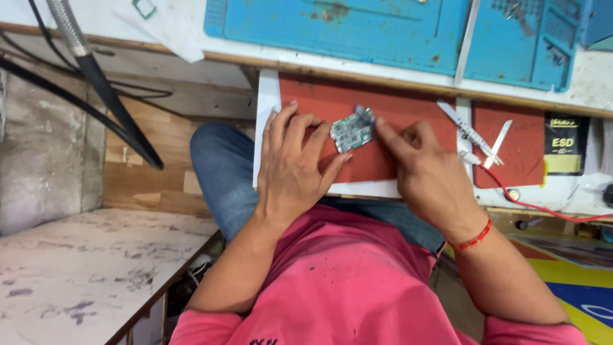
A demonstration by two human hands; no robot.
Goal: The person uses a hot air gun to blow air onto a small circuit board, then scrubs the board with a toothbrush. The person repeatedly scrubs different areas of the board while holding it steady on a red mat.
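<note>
A small green circuit board (351, 132) lies on a red mat (408, 105) on a white pull-out board. My left hand (290, 166) rests flat on the mat with fingers spread, its fingertips touching the circuit board's left edge. My right hand (424, 172) presses its index finger against the board's right edge, the other fingers curled. The circuit board is pinned between the two hands and is not lifted.
Tweezers (476, 134) and a probe with a red wire (543, 206) lie on the mat's right side. A black box (566, 144) sits further right. Blue work mats (396, 32) cover the bench above. Black cables (108, 102) hang at left beside a grey table (89, 268).
</note>
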